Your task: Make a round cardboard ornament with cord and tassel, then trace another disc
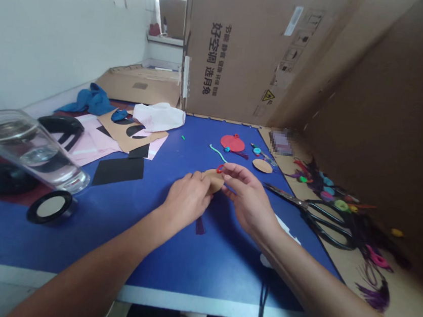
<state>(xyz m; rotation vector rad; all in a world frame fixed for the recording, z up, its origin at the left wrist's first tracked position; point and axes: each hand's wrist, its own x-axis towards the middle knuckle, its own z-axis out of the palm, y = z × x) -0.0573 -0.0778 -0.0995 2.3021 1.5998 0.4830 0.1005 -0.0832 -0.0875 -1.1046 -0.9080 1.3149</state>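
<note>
My left hand (190, 194) is closed on a tan disc (215, 180) above the blue table (155, 254). At the disc's upper edge is a small red ring (220, 168), with the fingertips of my right hand (251, 196) pinched at it. Below my left hand hangs or lies a dark purple tassel (200, 226); its upper end is hidden. A light green cord (217, 153) lies just beyond the hands. Farther back are a red disc (232, 143) with a ring and tassel, and a second tan disc (262, 166).
Black-handled scissors (326, 220) lie at the right beside several tassels and coloured bits (326, 189). To the left stand a tilted-looking clear water glass (40, 151) and a round black lid (50, 206). Paper scraps (118, 171) and a white cloth (158, 117) lie behind; cardboard (246, 55) walls the back.
</note>
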